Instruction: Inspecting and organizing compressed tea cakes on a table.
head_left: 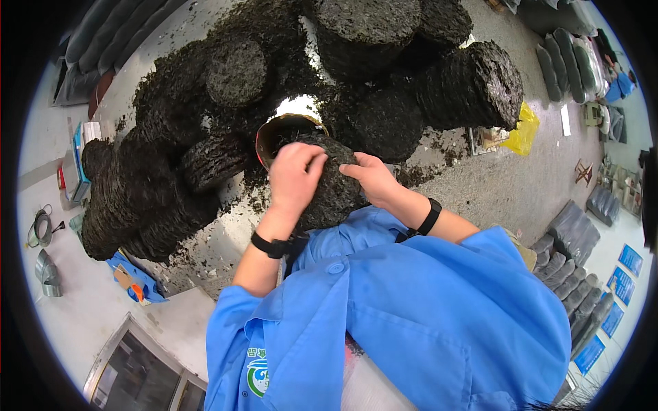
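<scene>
A round stack of dark dried seaweed (332, 195) lies in front of my body, tilted against my blue clothing. My left hand (293, 175) is over its left side, fingers curled and pinching at the seaweed surface. On the stack's upper right edge, my right hand (373, 179) grips with thumb and fingers. Just beyond my left hand stands a round container (261, 147) with a gold-coloured rim, its mouth partly covered by seaweed. Whether my fingertips hold small loose bits cannot be made out.
Large stacks of round dried seaweed surround the work spot: left (130, 198), far left (236, 72), far middle (367, 20) and right (473, 85). Crumbs litter the pale surface. A yellow plastic bag (524, 130) lies at right; orange-handled scissors (137, 292) lie at lower left.
</scene>
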`<act>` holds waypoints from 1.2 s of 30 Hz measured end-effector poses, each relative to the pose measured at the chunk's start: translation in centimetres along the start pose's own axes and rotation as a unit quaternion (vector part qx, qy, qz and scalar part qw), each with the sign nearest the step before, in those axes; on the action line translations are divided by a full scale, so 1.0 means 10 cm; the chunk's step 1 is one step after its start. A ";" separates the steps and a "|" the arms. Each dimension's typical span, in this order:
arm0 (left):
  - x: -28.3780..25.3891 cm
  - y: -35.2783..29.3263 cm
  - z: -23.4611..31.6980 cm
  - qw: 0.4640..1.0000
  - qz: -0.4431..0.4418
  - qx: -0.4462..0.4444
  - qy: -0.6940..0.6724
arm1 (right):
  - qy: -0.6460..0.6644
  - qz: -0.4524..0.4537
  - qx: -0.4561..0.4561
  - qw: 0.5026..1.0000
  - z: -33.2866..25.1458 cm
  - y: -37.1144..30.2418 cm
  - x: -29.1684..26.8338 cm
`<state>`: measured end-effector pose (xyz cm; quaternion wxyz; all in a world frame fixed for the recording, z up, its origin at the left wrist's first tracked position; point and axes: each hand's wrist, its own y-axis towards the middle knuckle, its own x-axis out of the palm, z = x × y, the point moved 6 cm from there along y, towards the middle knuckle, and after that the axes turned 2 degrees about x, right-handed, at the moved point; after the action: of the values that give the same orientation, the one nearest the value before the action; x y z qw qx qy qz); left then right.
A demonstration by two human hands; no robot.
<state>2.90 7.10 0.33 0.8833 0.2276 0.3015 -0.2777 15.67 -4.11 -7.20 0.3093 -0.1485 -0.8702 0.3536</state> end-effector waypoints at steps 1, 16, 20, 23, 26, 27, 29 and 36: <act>0.04 -0.05 0.06 1.000 -0.005 -0.003 -0.004 | 0.002 -0.009 -0.006 1.000 -0.01 0.00 0.04; -0.03 -0.07 -0.17 0.969 -0.154 -0.165 -0.104 | -0.246 -0.054 -0.091 0.964 -0.17 0.10 0.18; -0.24 0.04 -0.53 0.922 -0.035 -0.261 -0.283 | -0.115 -0.048 -0.072 0.990 -0.14 0.15 0.01; -0.46 0.24 -0.81 0.973 0.037 -0.226 -0.041 | -0.094 -0.039 -0.063 0.993 -0.12 0.13 -0.17; -0.47 0.24 -0.95 0.930 -0.089 -0.188 0.304 | -0.041 -0.033 -0.026 0.998 -0.07 0.07 -0.30; -0.50 0.20 -0.94 0.933 -0.068 -0.170 0.311 | -0.039 -0.037 -0.026 0.998 -0.07 0.03 -0.32; -0.49 -0.04 -1.05 0.937 -0.082 -0.296 0.167 | -0.005 -0.019 -0.062 0.998 -0.13 -0.03 -0.37; 0.02 -0.73 -0.69 0.773 -0.012 -0.391 -0.499 | 0.050 -0.042 -0.059 0.996 -0.19 -0.02 -0.42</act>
<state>-4.32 5.51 -6.43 0.9191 -0.3118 -0.0965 -0.2207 20.11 -5.26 -7.85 0.3574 -0.1468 -0.8788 0.2801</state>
